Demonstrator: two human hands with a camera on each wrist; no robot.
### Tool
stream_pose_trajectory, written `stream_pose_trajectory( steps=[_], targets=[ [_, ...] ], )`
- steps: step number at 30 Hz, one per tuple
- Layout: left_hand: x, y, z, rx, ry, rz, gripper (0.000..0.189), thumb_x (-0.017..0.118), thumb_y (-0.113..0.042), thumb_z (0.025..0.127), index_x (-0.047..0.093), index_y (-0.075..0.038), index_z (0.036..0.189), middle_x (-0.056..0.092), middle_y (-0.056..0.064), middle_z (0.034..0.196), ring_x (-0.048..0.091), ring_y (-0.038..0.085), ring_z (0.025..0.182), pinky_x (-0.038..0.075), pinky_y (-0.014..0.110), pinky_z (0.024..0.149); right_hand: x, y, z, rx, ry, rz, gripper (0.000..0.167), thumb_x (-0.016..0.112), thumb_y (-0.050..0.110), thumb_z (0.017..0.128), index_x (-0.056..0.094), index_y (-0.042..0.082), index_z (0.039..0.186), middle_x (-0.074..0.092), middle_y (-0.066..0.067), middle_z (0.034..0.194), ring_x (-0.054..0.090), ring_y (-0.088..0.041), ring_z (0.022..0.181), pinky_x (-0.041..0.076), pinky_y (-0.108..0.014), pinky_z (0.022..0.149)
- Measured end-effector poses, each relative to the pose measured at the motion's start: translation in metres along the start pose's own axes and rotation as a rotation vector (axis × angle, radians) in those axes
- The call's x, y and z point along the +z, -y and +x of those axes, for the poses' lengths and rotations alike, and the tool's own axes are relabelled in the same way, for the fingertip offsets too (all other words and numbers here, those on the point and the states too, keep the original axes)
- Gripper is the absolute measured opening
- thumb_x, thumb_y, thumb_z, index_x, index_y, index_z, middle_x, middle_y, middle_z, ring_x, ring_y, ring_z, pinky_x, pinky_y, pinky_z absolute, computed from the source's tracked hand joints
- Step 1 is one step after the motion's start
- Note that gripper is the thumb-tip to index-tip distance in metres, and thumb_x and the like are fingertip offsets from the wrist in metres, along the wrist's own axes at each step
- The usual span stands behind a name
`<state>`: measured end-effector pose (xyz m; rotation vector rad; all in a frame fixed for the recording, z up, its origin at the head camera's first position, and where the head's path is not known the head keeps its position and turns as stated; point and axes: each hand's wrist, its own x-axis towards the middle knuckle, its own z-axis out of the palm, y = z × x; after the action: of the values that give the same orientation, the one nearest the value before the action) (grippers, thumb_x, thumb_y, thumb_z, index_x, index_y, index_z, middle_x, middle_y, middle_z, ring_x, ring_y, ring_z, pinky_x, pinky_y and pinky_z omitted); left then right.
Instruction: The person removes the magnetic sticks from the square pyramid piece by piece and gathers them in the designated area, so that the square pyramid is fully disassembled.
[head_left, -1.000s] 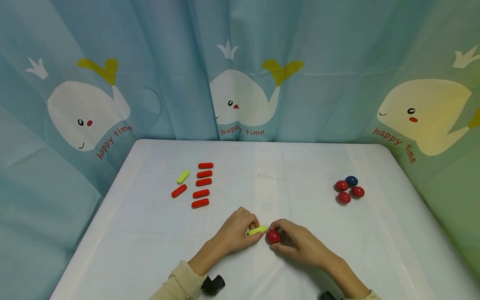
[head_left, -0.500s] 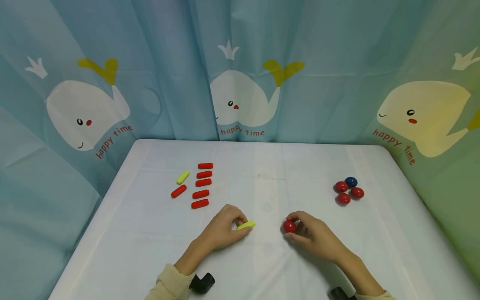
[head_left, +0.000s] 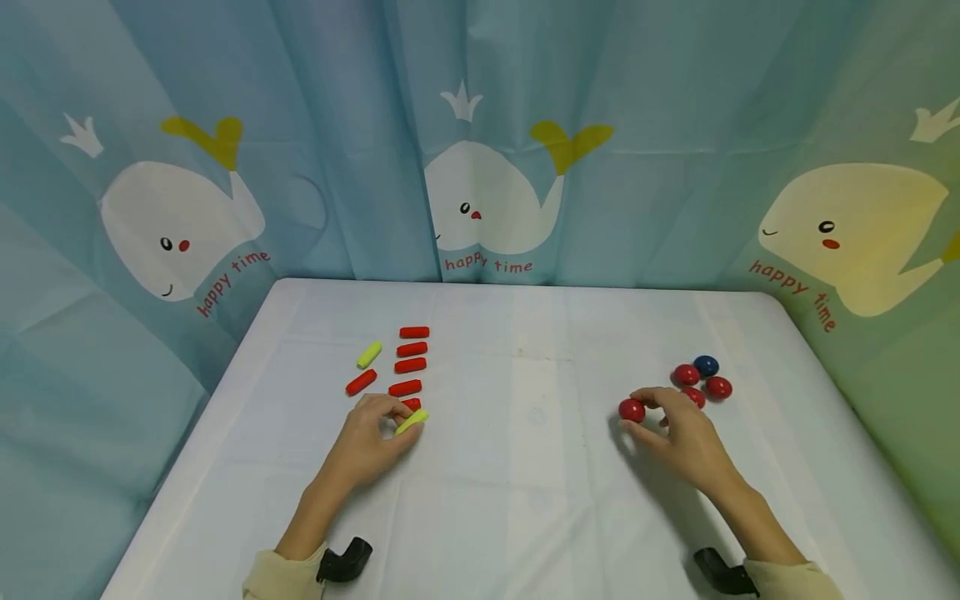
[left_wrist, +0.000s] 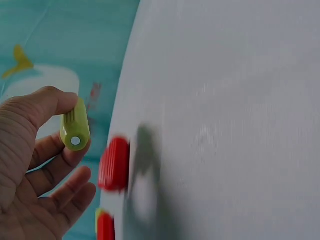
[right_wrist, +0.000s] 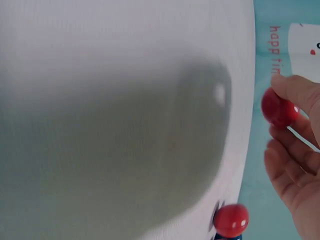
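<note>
My left hand [head_left: 366, 442] pinches a short yellow-green ribbed rod [head_left: 412, 422] between thumb and fingers. A round pale spot shows on the rod's near end in the left wrist view. In the head view this rod overlaps the nearest red rod [head_left: 412, 404] of a column. At right, my right hand [head_left: 688, 447] holds a glossy red ball [head_left: 632, 410] between thumb and fingertips; its shadow falls on the table apart from it. Past that hand lie a blue ball [head_left: 706, 366] and several red balls [head_left: 718, 388], one partly hidden by the fingers.
Several red rods form a loose column at left; a slanted red rod [head_left: 361, 382] and another yellow-green rod [head_left: 369, 355] lie beside it. A white cloth covers the table [head_left: 525, 517]. Behind hangs a blue-green whale-print curtain [head_left: 360, 167]. Black wrist mounts [head_left: 345, 560] sit at the sleeves.
Both hands have moved apart from near the middle. The left carries the yellow-green rod left towards the red rods, and the right carries the red ball right and away towards the other balls.
</note>
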<state>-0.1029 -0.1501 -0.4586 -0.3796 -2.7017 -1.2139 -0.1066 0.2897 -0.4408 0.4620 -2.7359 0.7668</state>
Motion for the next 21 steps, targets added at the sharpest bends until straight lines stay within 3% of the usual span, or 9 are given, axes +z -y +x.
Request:
stream_pose_trajectory(
  steps=[8,15,21],
  targets=[
    [-0.026,0.025,-0.001,-0.123,-0.028,0.097,0.014,0.084,-0.015,0.085,0.074,-0.006,0.091,0.066,-0.001,0.084,0.057,0.027,0.101,0.050,0.049,0.089,-0.003,-0.016,0.003,-0.017,-0.133,-0.049,0.041,0.091,0.007,0.073,0.069,0.001,0.107,0.070,-0.017,0.101,0.050,-0.030,0.096,0.038,-0.038,0.075],
    [-0.040,0.041,-0.002,-0.139,-0.045,0.182,0.016,0.083,-0.012,0.085,0.074,0.000,0.092,0.069,0.009,0.090,0.058,0.035,0.109,0.051,0.052,0.092,-0.005,-0.031,0.008,-0.012,-0.195,-0.052,0.041,0.086,-0.002,0.071,0.067,-0.007,0.106,0.067,-0.026,0.098,0.047,-0.041,0.098,0.031,-0.048,0.082],
    [-0.045,0.048,-0.003,-0.155,-0.026,0.215,0.016,0.082,-0.012,0.086,0.072,0.000,0.092,0.068,0.011,0.094,0.056,0.037,0.113,0.051,0.053,0.092,-0.008,-0.037,0.011,0.042,-0.186,-0.078,0.038,0.085,0.001,0.075,0.066,-0.007,0.107,0.068,-0.027,0.096,0.046,-0.042,0.100,0.032,-0.046,0.079]
  ],
)
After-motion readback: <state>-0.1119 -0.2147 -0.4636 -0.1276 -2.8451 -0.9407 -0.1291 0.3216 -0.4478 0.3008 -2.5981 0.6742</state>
